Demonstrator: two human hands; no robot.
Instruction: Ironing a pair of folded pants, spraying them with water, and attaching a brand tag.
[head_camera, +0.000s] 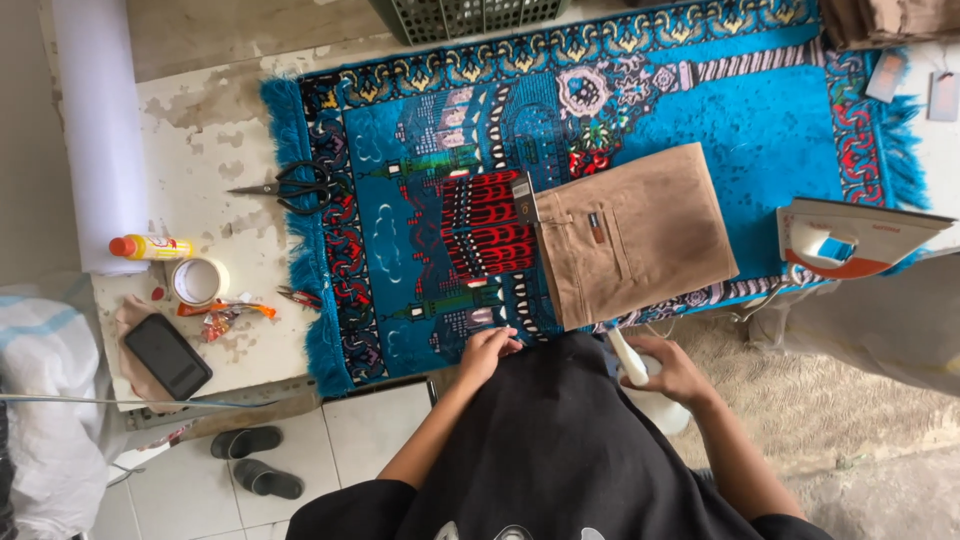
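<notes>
A folded tan pair of trousers (632, 233) lies on a blue patterned rug (760, 130) spread over the table. My left hand (487, 352) rests on the rug's near edge with curled fingers, holding nothing that shows. My right hand (668, 368) grips a white spray bottle (640, 385) close to my body, just below the trousers. My black shirt hides the bottle's lower part.
An iron (850, 240) stands at the rug's right edge. Black scissors (300, 185) lie on the rug's left fringe. On the bare worn tabletop (210, 120) at left are a tape roll (198, 281), a yellow bottle (152, 247), a phone (167, 355) and a white roll (100, 130).
</notes>
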